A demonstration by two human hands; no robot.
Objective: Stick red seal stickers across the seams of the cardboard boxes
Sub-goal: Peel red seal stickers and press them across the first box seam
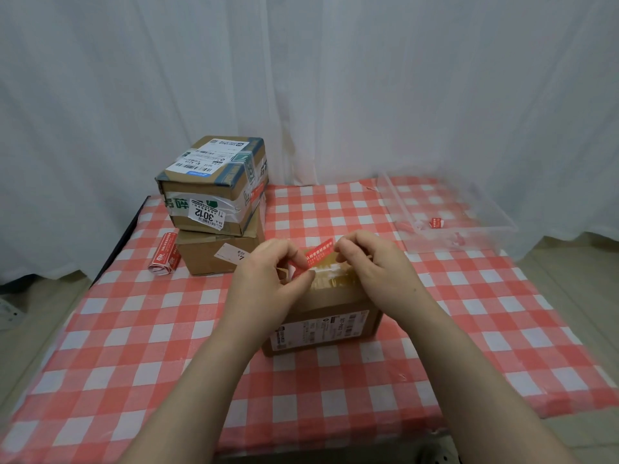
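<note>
A small cardboard box (330, 306) with a white shipping label on its front stands in the middle of the table. Above its taped top seam, both hands hold a red seal sticker (318, 256) with white print. My left hand (268, 279) pinches the sticker's lower left end. My right hand (371, 262) pinches its upper right end. The sticker slants up to the right, just above the box top. A roll of red seal stickers (164, 257) lies at the left, beside the stacked boxes.
Two cardboard boxes are stacked at the back left: a taped one (214, 185) on a plain one (217, 256). A clear plastic tray (449, 212) holding bits of red sticker sits at the back right. A red-and-white checked cloth (134, 329) covers the table; white curtains hang behind.
</note>
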